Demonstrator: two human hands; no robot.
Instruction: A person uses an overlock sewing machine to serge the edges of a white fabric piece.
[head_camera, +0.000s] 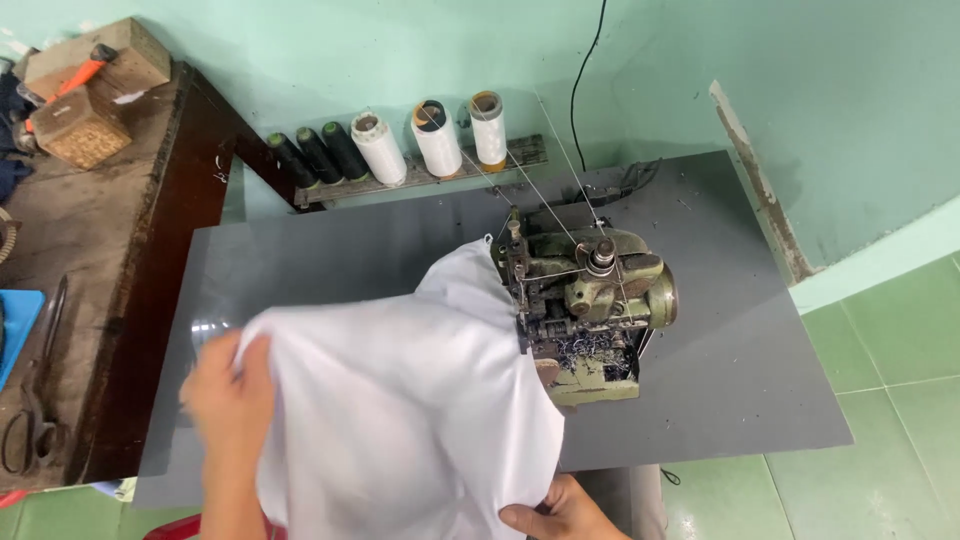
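Note:
A large piece of white cloth (400, 400) is spread over the front of the grey table (720, 350), its far corner lying against the green overlock sewing machine (590, 300). My left hand (228, 395) grips the cloth's left edge and is blurred by motion. My right hand (560, 512) pinches the cloth's lower right edge near the table's front, just below the machine.
Three white and three dark thread cones (400, 145) stand on a rack at the back, threads running to the machine. A dark wooden bench (90, 250) on the left carries large scissors (35, 400), wooden blocks and a hammer. Green wall behind, green tiled floor on the right.

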